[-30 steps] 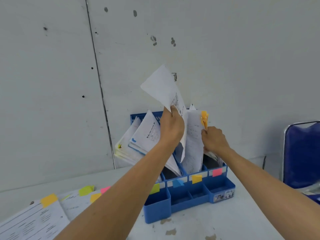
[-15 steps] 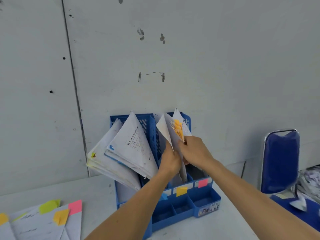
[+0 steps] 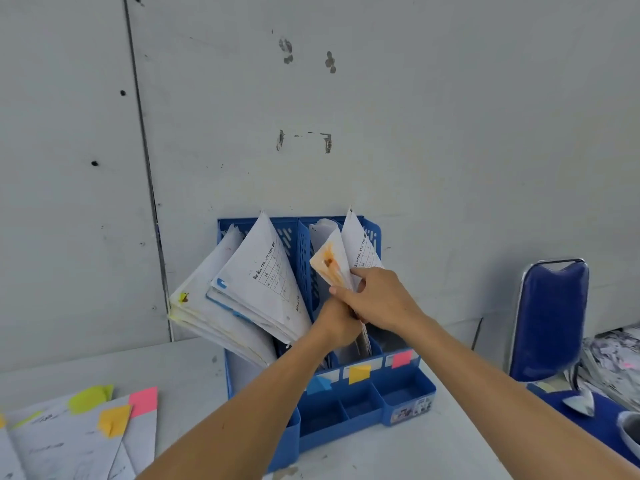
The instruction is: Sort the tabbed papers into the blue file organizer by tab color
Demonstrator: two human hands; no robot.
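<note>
Your right hand point(image 3: 377, 299) grips the orange-tabbed papers point(image 3: 329, 263), fingers curled round their edge; your left hand point(image 3: 337, 323) sits tucked just beneath it against the same sheaf, fingers hidden, so I can't tell its grip; the sheaf stands in the blue file organizer point(image 3: 346, 424), in the slot behind the orange label point(image 3: 359, 373); blue-tabbed papers point(image 3: 263, 271) lean leftward from a neighbouring slot; more tabbed sheets point(image 3: 86, 441) lie on the table point(image 3: 398, 455).

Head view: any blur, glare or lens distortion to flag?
Head view: even, soft light, no glare; the orange-tabbed papers in the right hand are motion-smeared; the wall seam bows slightly from the wide lens; the pile on the chair looks soft.
</note>
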